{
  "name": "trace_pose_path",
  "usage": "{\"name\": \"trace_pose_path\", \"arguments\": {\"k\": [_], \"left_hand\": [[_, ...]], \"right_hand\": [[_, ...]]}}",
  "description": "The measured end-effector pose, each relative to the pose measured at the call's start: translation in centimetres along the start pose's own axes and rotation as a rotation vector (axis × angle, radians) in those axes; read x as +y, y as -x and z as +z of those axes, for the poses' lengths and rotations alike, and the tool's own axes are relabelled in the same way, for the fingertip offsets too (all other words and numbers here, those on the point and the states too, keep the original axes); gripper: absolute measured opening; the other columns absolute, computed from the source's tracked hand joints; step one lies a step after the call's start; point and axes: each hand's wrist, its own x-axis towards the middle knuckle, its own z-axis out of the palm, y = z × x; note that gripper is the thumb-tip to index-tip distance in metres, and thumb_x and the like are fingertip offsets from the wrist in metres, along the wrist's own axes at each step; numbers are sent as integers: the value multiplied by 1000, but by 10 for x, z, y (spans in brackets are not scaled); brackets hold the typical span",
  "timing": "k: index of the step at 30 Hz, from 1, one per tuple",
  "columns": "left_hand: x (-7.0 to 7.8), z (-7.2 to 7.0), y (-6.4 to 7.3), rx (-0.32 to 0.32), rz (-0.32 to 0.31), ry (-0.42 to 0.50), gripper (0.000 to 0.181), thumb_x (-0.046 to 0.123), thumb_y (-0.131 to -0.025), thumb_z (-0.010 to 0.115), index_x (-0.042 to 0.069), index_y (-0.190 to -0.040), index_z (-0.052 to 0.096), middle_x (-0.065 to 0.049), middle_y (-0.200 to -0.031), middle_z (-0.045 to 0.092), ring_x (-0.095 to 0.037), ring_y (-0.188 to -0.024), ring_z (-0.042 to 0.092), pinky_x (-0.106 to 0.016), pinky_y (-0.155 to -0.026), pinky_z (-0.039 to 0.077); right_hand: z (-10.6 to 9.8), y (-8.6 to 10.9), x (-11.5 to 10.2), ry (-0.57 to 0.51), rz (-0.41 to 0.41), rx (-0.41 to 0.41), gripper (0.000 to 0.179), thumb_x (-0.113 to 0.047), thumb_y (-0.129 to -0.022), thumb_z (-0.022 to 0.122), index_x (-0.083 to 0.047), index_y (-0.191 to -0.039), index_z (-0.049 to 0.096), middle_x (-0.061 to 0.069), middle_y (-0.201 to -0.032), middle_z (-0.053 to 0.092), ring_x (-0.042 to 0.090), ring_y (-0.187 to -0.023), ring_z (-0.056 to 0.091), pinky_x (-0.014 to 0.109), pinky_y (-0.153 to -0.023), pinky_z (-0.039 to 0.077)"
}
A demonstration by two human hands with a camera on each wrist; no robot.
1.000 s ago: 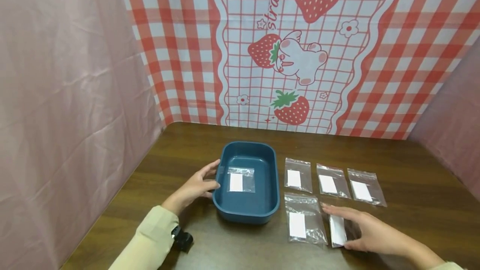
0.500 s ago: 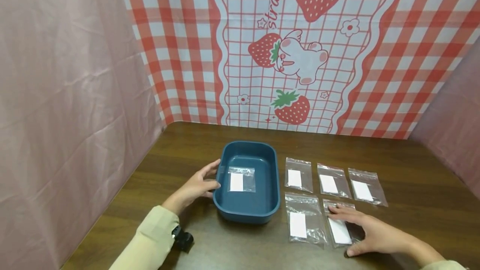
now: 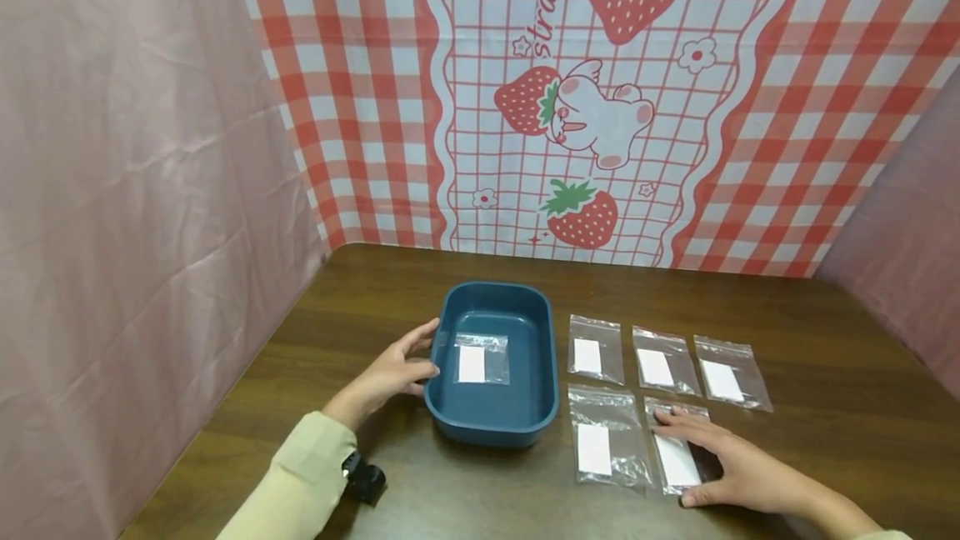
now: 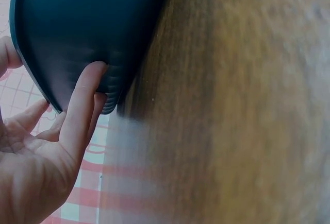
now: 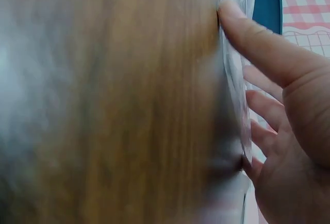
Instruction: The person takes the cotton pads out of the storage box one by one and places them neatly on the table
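A blue plastic bin (image 3: 497,433) stands on the table, holding one clear zip bag (image 3: 482,359) with a white card in it. My left hand (image 3: 384,375) touches the bin's left side, its fingers lightly bent against the outer wall (image 4: 67,33) in the left wrist view. At the right, my right hand (image 3: 738,465) rests on another zip bag (image 3: 677,458) with a white card. Its fingers lie over the bag, the thumb at the near edge. In the right wrist view the hand (image 5: 289,110) partly hides that bag.
Right of the bin lie more zip bags with white cards: a larger bag (image 3: 606,437) in the front row, and behind it a left bag (image 3: 596,350), a middle bag (image 3: 666,362) and a right bag (image 3: 732,373). A checked strawberry cloth (image 3: 390,107) hangs behind the wooden table (image 3: 375,286).
The bag under my right hand, tilted up a second ago, now lies flat beside the larger bag. My right hand has lowered with it. The left hand and bin have stayed in place.
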Motion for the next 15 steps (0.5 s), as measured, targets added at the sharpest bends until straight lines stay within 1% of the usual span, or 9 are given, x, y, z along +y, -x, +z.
{"name": "trace_pose_path", "arguments": {"k": [4,7,11,13,15], "left_hand": [[0,0,0,0,2,-3,74,2,-81,60,17,-146,30,-23,-138,37,-33,-101,56,-45,-74,53],[1,1,0,7,-6,-10,73,3,-81,60,18,-146,31,-23,-138,37,-33,-102,56,-45,-74,52],[2,1,1,5,-6,-4,73,3,-81,60,18,-146,31,-23,-138,37,-34,-102,56,-45,-74,52],[1,1,1,2,-2,1,73,3,-80,60,17,-146,31,-23,-138,37,-34,-103,56,-45,-74,52],[1,0,0,2,-1,0,73,3,-80,60,17,-146,31,-23,-138,37,-33,-102,56,-45,-74,52]], "right_hand": [[0,0,-2,16,32,24,74,-36,-65,80,-7,-128,54,10,-138,45,-5,-132,19,5,-96,14],[-1,-3,-4,36,54,56,73,-37,-64,80,-9,-127,55,9,-133,50,-4,-129,25,4,-94,15],[-2,-10,-7,61,59,127,68,-31,-64,82,-7,-123,58,8,-126,56,-3,-123,35,5,-96,19],[-3,-14,-9,80,75,160,67,-28,-63,83,-6,-122,58,8,-123,58,-2,-120,39,5,-95,21],[-4,-19,-12,90,111,185,65,-26,-64,83,-5,-120,59,7,-121,60,1,-116,44,6,-93,26]]}}
